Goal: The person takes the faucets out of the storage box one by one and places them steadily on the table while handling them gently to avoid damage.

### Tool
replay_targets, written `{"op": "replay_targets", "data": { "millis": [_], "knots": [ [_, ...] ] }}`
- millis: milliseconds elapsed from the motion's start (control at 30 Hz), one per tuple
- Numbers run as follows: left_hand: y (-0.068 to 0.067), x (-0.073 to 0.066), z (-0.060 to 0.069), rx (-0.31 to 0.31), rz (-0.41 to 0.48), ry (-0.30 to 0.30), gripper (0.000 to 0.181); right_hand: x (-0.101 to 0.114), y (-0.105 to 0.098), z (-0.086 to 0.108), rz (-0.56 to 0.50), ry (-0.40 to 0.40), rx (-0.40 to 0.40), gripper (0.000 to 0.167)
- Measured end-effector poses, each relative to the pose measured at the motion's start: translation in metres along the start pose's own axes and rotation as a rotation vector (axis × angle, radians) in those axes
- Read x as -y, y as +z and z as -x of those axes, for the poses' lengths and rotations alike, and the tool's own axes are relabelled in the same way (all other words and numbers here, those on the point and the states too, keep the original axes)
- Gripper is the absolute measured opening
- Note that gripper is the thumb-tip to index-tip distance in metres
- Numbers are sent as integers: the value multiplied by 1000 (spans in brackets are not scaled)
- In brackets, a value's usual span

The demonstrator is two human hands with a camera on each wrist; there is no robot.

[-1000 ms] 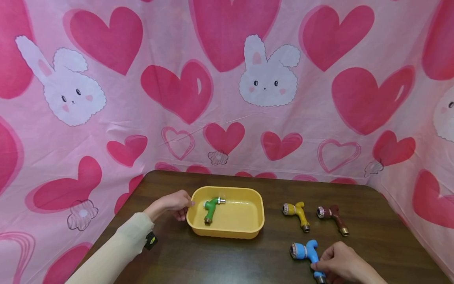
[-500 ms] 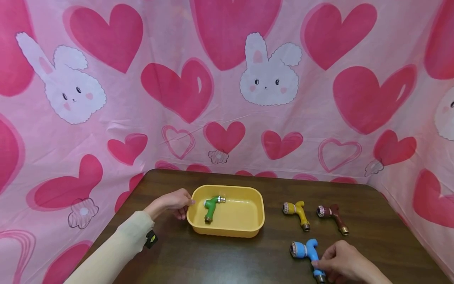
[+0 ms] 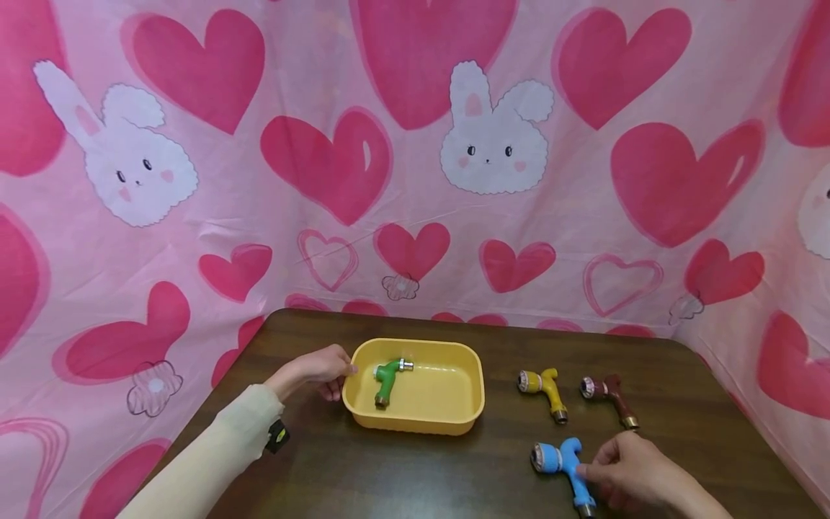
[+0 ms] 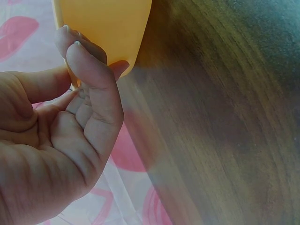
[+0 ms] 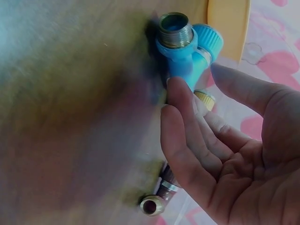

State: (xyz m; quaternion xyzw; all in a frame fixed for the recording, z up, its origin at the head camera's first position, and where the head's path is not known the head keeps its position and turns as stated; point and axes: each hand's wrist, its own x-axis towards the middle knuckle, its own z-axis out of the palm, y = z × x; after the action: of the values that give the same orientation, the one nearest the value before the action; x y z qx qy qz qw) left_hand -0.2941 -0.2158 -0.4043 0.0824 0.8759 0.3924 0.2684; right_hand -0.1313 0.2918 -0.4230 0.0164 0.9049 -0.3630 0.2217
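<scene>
My left hand (image 3: 324, 371) pinches the left rim of a yellow plastic tub (image 3: 415, 425); in the left wrist view the thumb and curled fingers (image 4: 89, 65) meet at its edge. Inside the tub, toward its left side, lies a green water tap (image 3: 385, 382). A blue tap (image 3: 569, 461) rests on the table at the lower right. Beside it is my right hand (image 3: 638, 472), its thumb tip close to the tap's body. The right wrist view has the thumb and fingers (image 5: 176, 136) spread apart near the blue tap (image 5: 183, 65), not gripping it.
A yellow tap (image 3: 550, 393) and a dark red tap (image 3: 612, 396) lie behind the blue one on the brown wooden table (image 3: 402, 476). Pink heart-and-rabbit cloth (image 3: 402, 187) hangs around the table's back and sides.
My right hand has loosened its pinch on the blue tap and shifted slightly up and to the right. The tap stays in place; the left hand and tub are unchanged.
</scene>
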Motion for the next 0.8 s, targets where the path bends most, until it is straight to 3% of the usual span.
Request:
{"op": "replay_targets", "data": {
  "millis": [333,800],
  "knots": [
    [-1,0,-1,11,-1,-5,31,12,-10,-2,20,-14,-23,28],
    [0,0,-1,3,7,-12,30,20,-22,-4,54,-153,-16,24]
  ]
}}
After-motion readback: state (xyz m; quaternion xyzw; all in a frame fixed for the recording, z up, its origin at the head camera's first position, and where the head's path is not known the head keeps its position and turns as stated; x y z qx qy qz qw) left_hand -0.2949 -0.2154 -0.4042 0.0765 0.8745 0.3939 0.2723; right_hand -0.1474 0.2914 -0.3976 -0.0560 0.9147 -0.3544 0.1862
